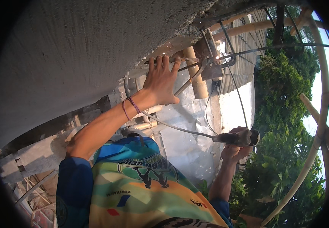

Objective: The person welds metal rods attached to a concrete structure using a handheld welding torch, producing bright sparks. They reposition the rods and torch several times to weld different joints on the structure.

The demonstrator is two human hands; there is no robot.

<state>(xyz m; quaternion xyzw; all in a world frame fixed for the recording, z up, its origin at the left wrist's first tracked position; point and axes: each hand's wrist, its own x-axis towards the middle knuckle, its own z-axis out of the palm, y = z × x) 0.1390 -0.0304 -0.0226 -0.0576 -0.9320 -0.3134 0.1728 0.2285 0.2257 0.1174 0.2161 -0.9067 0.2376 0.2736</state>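
Left hand [163,81] flat, fingers spread, pressing a steel rod [185,85] against the concrete slab [77,49]. Right hand [237,146] clenched around a dark tool handle [235,138], thin wire [238,95] above.

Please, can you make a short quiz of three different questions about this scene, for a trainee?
1. True or false: the left hand presses flat against the concrete underside.
2. What does the right hand grip? A) a paint brush B) the dark handle of a long thin metal tool C) a bamboo pole
3. Fill in: around the left wrist sit purple ____.

Key: 1 false, its fingers reach the steel wires at the edge of the concrete; 2 B; 3 bands.
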